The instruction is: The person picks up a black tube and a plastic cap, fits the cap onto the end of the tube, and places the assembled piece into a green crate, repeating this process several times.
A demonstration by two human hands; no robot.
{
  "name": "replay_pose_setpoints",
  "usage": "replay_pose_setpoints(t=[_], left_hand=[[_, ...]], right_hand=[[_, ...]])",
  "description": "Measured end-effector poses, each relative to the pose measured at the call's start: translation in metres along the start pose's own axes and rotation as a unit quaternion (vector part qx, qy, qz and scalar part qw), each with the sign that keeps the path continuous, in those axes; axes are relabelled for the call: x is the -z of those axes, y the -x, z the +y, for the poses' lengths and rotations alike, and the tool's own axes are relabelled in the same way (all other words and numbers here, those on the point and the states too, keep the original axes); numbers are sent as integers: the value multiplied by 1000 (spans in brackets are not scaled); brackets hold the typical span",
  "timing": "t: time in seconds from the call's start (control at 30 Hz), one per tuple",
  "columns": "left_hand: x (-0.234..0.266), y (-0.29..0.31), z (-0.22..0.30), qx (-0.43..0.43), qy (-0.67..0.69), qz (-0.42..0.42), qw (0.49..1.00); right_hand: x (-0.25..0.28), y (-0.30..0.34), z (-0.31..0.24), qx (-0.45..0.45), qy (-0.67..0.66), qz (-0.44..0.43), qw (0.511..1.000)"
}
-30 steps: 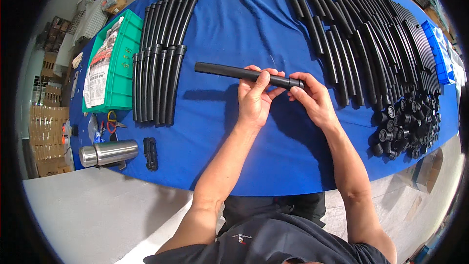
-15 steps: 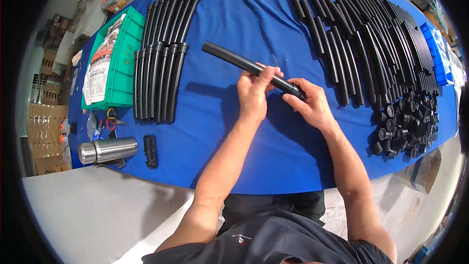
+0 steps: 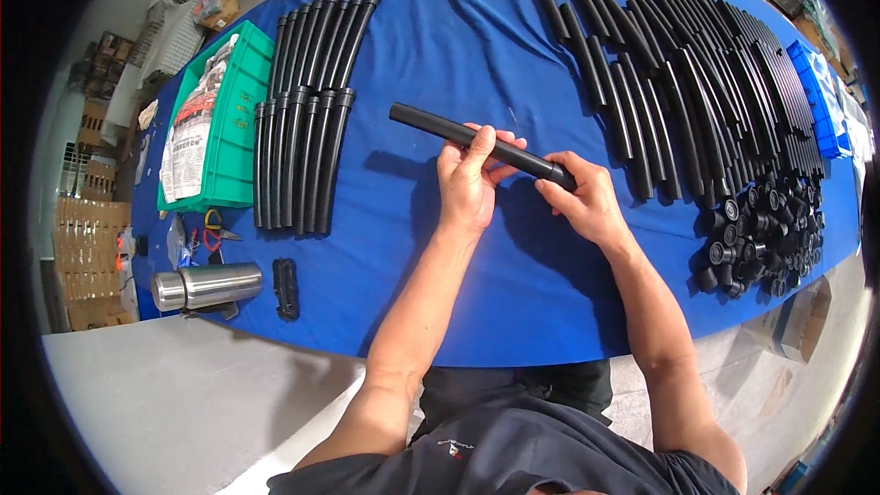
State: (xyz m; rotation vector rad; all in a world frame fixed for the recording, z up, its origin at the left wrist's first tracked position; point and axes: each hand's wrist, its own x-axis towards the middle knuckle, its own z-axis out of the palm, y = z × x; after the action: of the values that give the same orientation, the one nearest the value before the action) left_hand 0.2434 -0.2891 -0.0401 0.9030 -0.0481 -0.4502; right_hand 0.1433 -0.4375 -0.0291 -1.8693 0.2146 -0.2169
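A black tube [image 3: 426, 123] is held up aslant over the blue cloth, its far end pointing to the upper left. My left hand [image 3: 469, 179] is closed around its middle, thumb lying across the top. At the lower right end sits a black end cap [image 3: 561, 176], and my right hand [image 3: 587, 197] grips it between thumb and fingers. To the right lie many loose black tubes [image 3: 632, 110] and a heap of black end caps [image 3: 756, 238]. Capped tubes [image 3: 302, 160] stand out on the left, laid in two rows.
A green crate [image 3: 234, 119] with newspaper [image 3: 188, 160] stands at the left. Nearer are scissors [image 3: 215, 234], a steel flask [image 3: 220, 284] and a black plastic piece [image 3: 286, 289]. A blue bin [image 3: 819, 110] stands at the far right edge of the blue cloth [image 3: 440, 284].
My left hand has slid slightly left along the tube, with its thumb now more upright. The tube has shifted slightly right and down, and my right hand keeps its grip on the capped end.
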Motion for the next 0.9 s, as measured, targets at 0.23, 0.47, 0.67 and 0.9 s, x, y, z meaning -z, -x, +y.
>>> replay_pose_setpoints(t=[0.23, 0.47, 0.67, 0.9], left_hand=[[5, -3, 3, 18, 2, -11, 1000], [0, -2, 7, 16, 23, -4, 1000], [8, -4, 3, 12, 55, -13, 998], [2, 0, 11, 22, 77, -46, 996]], right_hand=[[4, -2, -6, -43, -27, -51, 997], [4, -2, -7, -24, -35, -47, 998], [-8, 3, -1, 77, 92, 19, 993], [-7, 3, 3, 201, 250, 103, 942]])
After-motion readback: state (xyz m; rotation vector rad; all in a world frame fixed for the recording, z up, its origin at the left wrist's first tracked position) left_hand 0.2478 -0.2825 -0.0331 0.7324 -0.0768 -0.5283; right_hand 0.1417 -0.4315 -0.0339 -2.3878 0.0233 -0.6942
